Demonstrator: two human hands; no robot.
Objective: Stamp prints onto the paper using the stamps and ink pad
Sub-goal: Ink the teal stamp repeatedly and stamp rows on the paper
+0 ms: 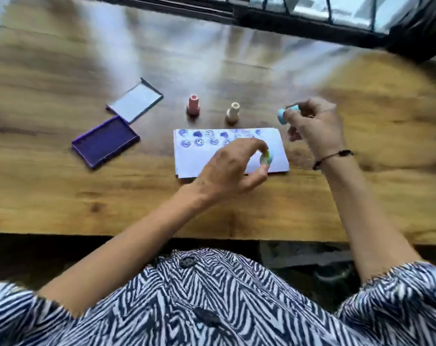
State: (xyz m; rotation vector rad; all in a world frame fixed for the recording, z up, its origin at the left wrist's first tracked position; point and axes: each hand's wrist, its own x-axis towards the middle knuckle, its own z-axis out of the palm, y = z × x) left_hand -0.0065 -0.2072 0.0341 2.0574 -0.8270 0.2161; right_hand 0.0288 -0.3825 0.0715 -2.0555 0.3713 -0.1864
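Note:
A white paper [274,146] lies on the wooden table [62,196], with two rows of blue-purple prints along its far edge. My left hand [233,166] hovers over the paper and pinches a small round cap [266,158], pale with yellow and green. My right hand [316,128] is raised to the right of the paper, holding a blue stamp [285,114] tilted on its side. A pink stamp [193,105] and a cream stamp [233,113] stand upright beyond the paper. The open purple ink pad [105,142] sits at the left.
The ink pad's lid [135,102] lies open behind the pad. A dark window frame [286,23] runs along the table's far edge. The table's near edge is close to my body, in a striped shirt.

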